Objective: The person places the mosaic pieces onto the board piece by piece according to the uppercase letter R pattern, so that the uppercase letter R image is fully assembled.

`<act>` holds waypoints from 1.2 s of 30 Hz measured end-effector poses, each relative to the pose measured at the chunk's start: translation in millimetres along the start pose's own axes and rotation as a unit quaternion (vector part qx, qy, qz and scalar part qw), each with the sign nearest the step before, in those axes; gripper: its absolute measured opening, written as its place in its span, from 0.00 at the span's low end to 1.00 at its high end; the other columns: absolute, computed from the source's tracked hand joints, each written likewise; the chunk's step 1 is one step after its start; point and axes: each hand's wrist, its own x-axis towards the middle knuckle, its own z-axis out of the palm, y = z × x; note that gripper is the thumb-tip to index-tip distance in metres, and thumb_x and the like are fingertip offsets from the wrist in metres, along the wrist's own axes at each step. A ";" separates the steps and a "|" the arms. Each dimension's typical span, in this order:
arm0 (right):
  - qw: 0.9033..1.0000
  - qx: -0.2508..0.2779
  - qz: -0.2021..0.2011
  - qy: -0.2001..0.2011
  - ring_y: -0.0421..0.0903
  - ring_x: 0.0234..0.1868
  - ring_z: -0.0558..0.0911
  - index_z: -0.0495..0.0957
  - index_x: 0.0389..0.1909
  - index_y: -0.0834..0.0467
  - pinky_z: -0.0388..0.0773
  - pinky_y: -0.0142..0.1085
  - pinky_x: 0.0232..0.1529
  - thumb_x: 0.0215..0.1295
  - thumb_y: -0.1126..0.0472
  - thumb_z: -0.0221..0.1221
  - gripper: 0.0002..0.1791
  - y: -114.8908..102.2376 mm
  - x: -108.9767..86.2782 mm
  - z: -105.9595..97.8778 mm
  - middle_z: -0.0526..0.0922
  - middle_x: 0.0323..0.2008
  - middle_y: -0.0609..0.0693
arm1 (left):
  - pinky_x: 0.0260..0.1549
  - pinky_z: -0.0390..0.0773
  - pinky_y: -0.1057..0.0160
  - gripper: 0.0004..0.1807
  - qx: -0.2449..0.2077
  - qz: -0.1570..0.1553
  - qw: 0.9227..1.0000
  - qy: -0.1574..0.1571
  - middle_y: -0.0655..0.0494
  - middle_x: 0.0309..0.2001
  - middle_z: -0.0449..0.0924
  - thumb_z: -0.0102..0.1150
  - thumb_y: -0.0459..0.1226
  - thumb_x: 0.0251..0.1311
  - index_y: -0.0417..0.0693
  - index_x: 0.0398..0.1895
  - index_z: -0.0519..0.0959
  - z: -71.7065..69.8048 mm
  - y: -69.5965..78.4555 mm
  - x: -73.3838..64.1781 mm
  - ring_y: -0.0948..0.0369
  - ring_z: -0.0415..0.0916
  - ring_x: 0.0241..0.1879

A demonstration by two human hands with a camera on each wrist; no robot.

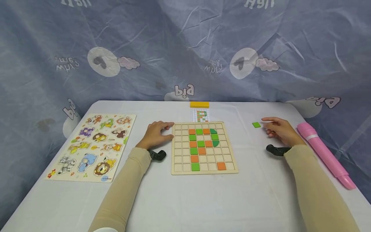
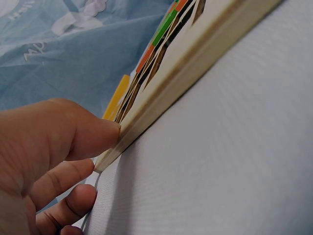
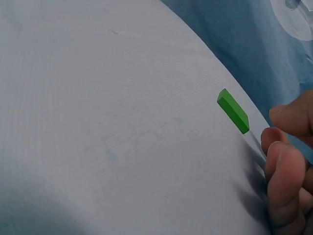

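Observation:
A square wooden grid board (image 1: 182,161) lies in the middle of the table, with orange and green tiles set in a P shape. One more orange tile (image 1: 221,166) sits in its bottom row. My left hand (image 1: 155,134) is at the board's upper left corner. Thumb and index fingertips touch its edge there, and the left wrist view has the thumb (image 2: 93,132) against the wooden side. To the right, a loose green square tile (image 1: 256,124) lies on the cloth. My right hand (image 1: 279,130) is just right of this tile, fingers loosely bent and holding nothing.
Behind the board lie a pattern card (image 1: 200,115) and a yellow block (image 1: 199,104). An animal puzzle board (image 1: 95,145) occupies the left side. A pink microphone-shaped object (image 1: 324,154) lies by my right forearm. A patterned blue-grey curtain (image 1: 162,54) hangs behind the table.

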 end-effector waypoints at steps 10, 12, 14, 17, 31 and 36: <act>0.988 -0.153 0.003 -0.002 0.37 0.26 0.76 0.66 0.76 0.70 0.80 0.30 0.28 0.80 0.64 0.59 0.30 -7.8 9.3 6.7 0.75 0.32 0.48 | 0.58 0.65 0.44 0.33 -0.005 -0.006 1.000 0.002 0.53 0.47 0.81 0.70 0.46 0.61 0.48 0.71 0.82 -1.6 0.1 -1.8 0.50 0.73 0.49; 0.985 -0.171 0.008 -0.007 0.38 0.25 0.75 0.66 0.77 0.70 0.80 0.30 0.28 0.80 0.64 0.59 0.30 -9.9 10.4 7.4 0.74 0.32 0.49 | 0.59 0.65 0.44 0.33 -0.005 -0.010 1.000 0.000 0.53 0.47 0.81 0.70 0.46 0.61 0.49 0.71 0.82 -1.7 0.7 -2.5 0.50 0.72 0.49; 0.983 -0.185 0.012 -0.015 0.38 0.25 0.74 0.66 0.77 0.69 0.79 0.31 0.28 0.79 0.65 0.58 0.30 -12.0 11.1 8.5 0.73 0.32 0.50 | 0.59 0.65 0.44 0.33 -0.004 -0.014 1.000 -0.001 0.53 0.47 0.81 0.70 0.46 0.61 0.49 0.71 0.82 -1.6 1.3 -3.1 0.50 0.72 0.49; 0.979 -0.202 0.013 -0.025 0.39 0.25 0.73 0.66 0.78 0.70 0.77 0.31 0.28 0.79 0.67 0.59 0.30 -14.8 12.0 9.4 0.72 0.33 0.50 | 0.59 0.65 0.45 0.34 -0.004 -0.015 1.000 -0.001 0.53 0.47 0.81 0.70 0.47 0.61 0.49 0.71 0.82 -1.0 0.8 -3.6 0.50 0.72 0.49; 0.978 -0.206 0.006 -0.011 0.38 0.24 0.73 0.70 0.69 0.73 0.76 0.32 0.29 0.77 0.62 0.64 0.28 -12.6 5.2 8.4 0.76 0.32 0.44 | 0.58 0.65 0.45 0.34 0.002 -0.011 1.000 -0.003 0.54 0.47 0.81 0.70 0.47 0.62 0.49 0.72 0.82 -0.2 1.9 -0.9 0.50 0.72 0.49; 0.978 -0.210 -0.005 -0.001 0.38 0.28 0.75 0.72 0.68 0.71 0.78 0.32 0.32 0.77 0.58 0.66 0.28 -8.4 1.3 9.6 0.79 0.37 0.41 | 0.57 0.65 0.45 0.33 0.006 -0.008 1.000 -0.003 0.54 0.47 0.81 0.70 0.47 0.62 0.49 0.72 0.82 -0.1 2.4 -0.2 0.50 0.72 0.48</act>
